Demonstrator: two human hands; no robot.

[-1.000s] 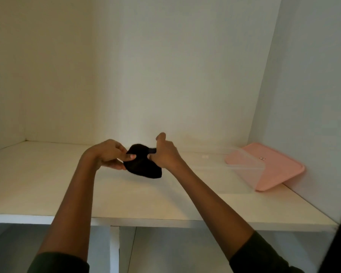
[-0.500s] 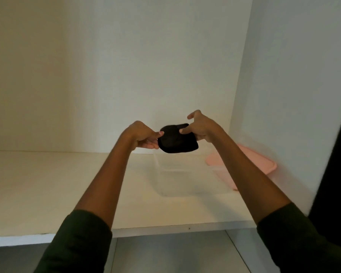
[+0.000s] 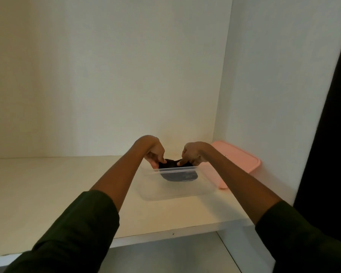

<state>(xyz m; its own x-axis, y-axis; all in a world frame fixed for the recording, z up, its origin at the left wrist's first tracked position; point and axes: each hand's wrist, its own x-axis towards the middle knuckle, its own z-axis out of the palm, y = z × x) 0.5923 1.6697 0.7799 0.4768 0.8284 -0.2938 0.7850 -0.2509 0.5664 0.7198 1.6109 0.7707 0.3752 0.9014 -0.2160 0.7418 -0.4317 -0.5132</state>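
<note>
A small folded black cloth sits partly inside a clear plastic container on the white shelf. My left hand pinches the cloth's left edge and my right hand pinches its right edge, both reaching down over the container's rim. The lower part of the cloth shows through the container's near wall. A pink lid lies just right of the container, leaning against the side wall.
The white shelf runs wide to the left of the container. The back wall and right side wall close in the corner. A dark edge stands at the far right.
Both hands carried the black cloth from the left of the shelf rightwards, over the container, then down into it. The camera view turned right and closer.
</note>
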